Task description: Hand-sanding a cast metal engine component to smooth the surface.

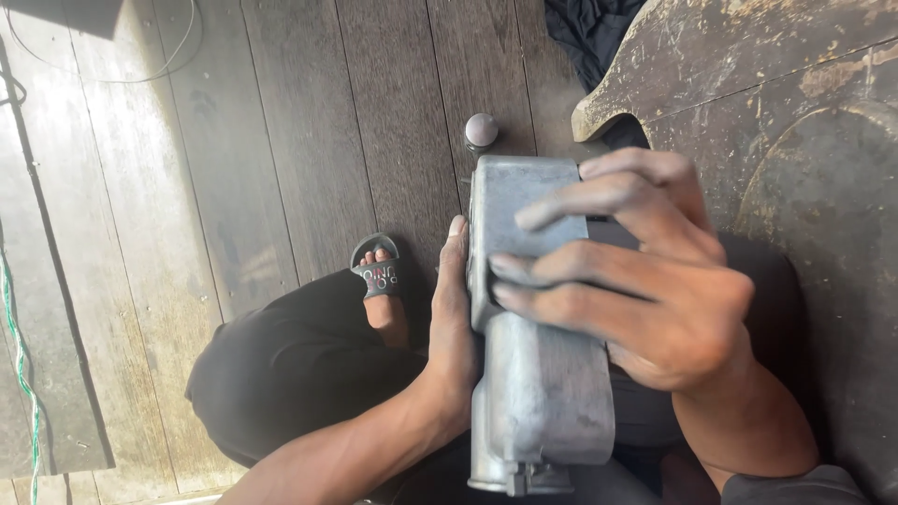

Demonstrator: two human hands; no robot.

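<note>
A grey metal casing point(538, 393), long and box-shaped with a round knob point(481, 130) at its far end, lies across my lap. My left hand point(456, 318) presses flat against its left side, fingers straight and pointing away from me. My right hand point(636, 271) lies over the top of the casing from the right, fingers spread and curled across its upper face. Both hands hold the casing between them.
Dark wooden floor planks point(281, 140) stretch below. My foot in a black sandal point(377, 271) rests on them, with my black trouser leg point(290, 365) beside it. A worn, scratched wooden bench or table point(748, 84) stands at the right. A green cord point(14, 337) runs along the left edge.
</note>
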